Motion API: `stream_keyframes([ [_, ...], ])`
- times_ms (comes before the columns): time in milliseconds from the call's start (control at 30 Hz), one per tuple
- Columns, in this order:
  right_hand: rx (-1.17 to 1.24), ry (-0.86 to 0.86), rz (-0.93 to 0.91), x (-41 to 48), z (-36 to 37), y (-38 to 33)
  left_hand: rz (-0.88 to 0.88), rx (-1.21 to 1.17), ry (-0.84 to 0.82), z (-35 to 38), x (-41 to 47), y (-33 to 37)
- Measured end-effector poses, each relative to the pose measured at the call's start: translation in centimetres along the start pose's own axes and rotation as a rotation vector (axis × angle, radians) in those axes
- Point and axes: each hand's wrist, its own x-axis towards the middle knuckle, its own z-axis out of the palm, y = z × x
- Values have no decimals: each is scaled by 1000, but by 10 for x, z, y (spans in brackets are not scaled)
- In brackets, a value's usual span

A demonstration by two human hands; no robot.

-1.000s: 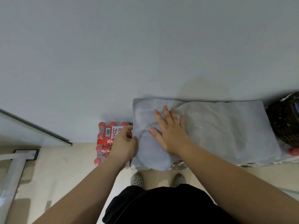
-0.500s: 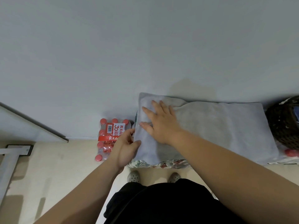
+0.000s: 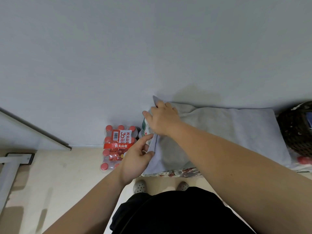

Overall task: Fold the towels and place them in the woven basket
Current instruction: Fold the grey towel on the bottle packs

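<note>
Here, a pale grey rectangular towel (image 3: 228,132) lay spread over a floral-covered surface (image 3: 177,172) against the wall, its left end gathered by both hands. The right hand (image 3: 163,118) pinched the far left corner in its grip and lifted it, while the left hand (image 3: 136,159) pinched the near left edge. A dark woven basket (image 3: 297,129) stood just beside the towel's right end.

A home room, plain pale grey wall (image 3: 152,48), cream floor (image 3: 59,174), shrink-wrapped pack of red-capped water bottles (image 3: 118,146) stood against it, dark woven basket (image 3: 295,129) nearby.
</note>
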Motion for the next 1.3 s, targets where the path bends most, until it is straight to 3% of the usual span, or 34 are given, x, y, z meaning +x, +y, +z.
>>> stream_keyframes([
  [167, 374, 130, -37, -1, 3, 7, -70, -53, 20, -4, 0, -3],
  [333, 574, 162, -88, 0, 10, -1, -135, -74, -1, -8, -8, -8],
  [600, 531, 43, -96, 4, 16, -13, -141, -138, 77, -15, -34, -4],
  [800, 640, 80, -142, -9, 14, -12, -125, -175, 84, -8, -39, 5],
  [1033, 959, 149, -101, -30, -5, 32, -27, -170, -61, 27, -29, 27],
  [1300, 1170, 231, -55, -66, -27, 135, 63, -71, -208, 128, -7, 80],
])
